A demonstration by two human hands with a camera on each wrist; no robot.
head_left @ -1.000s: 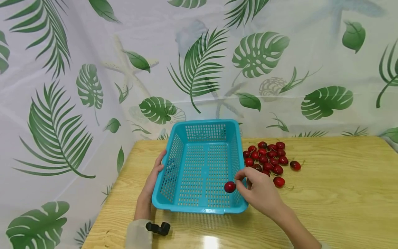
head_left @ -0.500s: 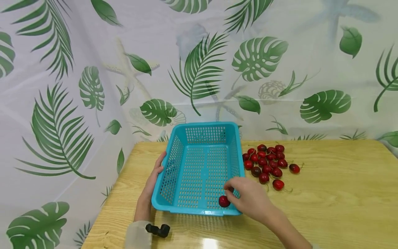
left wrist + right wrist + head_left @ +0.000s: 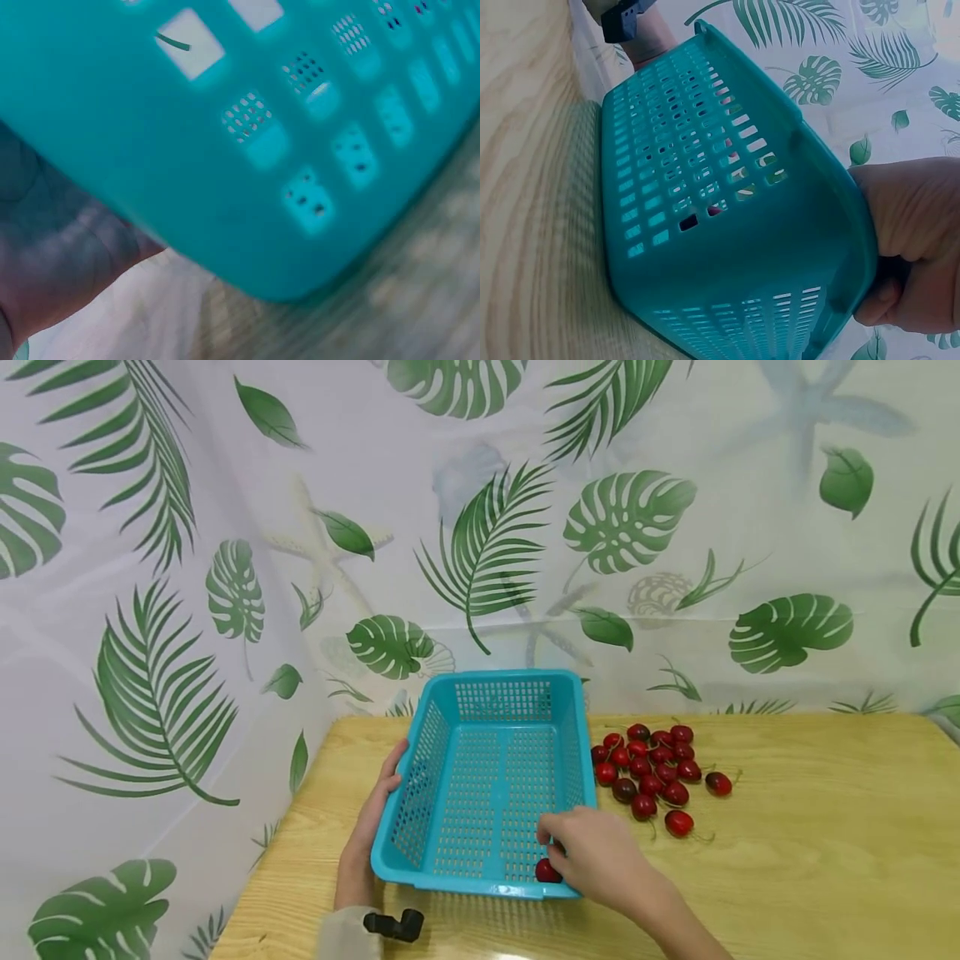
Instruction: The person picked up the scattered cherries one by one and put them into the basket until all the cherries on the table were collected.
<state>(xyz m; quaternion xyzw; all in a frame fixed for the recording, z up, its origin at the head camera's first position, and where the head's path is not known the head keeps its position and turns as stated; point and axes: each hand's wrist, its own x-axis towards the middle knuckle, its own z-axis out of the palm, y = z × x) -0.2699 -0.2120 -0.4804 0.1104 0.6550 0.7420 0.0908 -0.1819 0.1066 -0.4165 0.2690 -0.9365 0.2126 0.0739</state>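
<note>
Dipping right hand (image 3: pixel 597 860) and cherry (image 3: pixel 547 871) lower into turquoise basket (image 3: pixel 480 886) than before.
Curling fingers, cannot tell if pinching; laying straight-fingered left hand (image 3: pixel 367 818) along rim; leaving room leftward.

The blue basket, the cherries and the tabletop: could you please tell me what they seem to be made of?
Blue basket: probably moulded plastic, semi-gloss; even colour and regular openings suggest it.
Cherries: glossy and stemmed; real fruit or imitation, I cannot tell.
Tabletop: wood or wood-look laminate, slightly shiny, judging by its grain pattern.
</note>
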